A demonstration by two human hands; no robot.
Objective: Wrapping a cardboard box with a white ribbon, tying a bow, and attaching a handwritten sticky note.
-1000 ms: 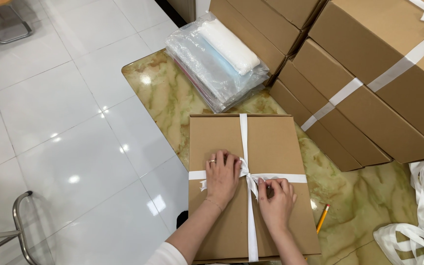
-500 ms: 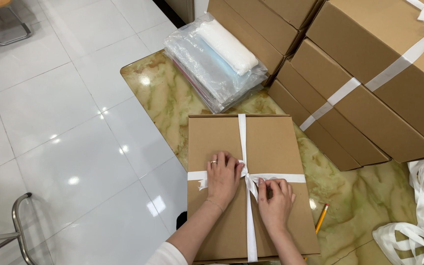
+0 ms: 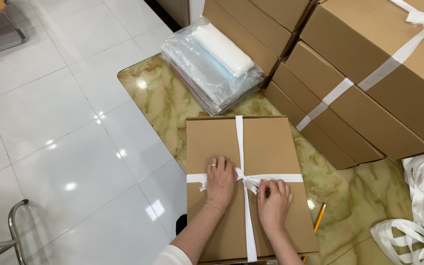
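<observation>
A flat brown cardboard box [image 3: 266,147] lies on a marbled green table [image 3: 168,103]. A white ribbon [image 3: 239,142] runs lengthwise and crosswise over it and meets in a knot near the middle. My left hand [image 3: 220,181] lies flat on the lid just left of the knot, a ring on one finger, pressing on the crosswise band. My right hand [image 3: 273,198] sits right of the knot with its fingers pinched on the loose ribbon ends there.
Stacked brown boxes [image 3: 369,83] tied with white ribbon fill the right and back. A pile of clear plastic bags [image 3: 212,64] lies behind the box. An orange pencil [image 3: 319,218] and loose white ribbon [image 3: 418,216] lie at the right. White tiled floor and chair legs [image 3: 11,235] are left.
Both hands have stayed at the knot. The fingers of my right hand have shifted slightly on the ribbon ends.
</observation>
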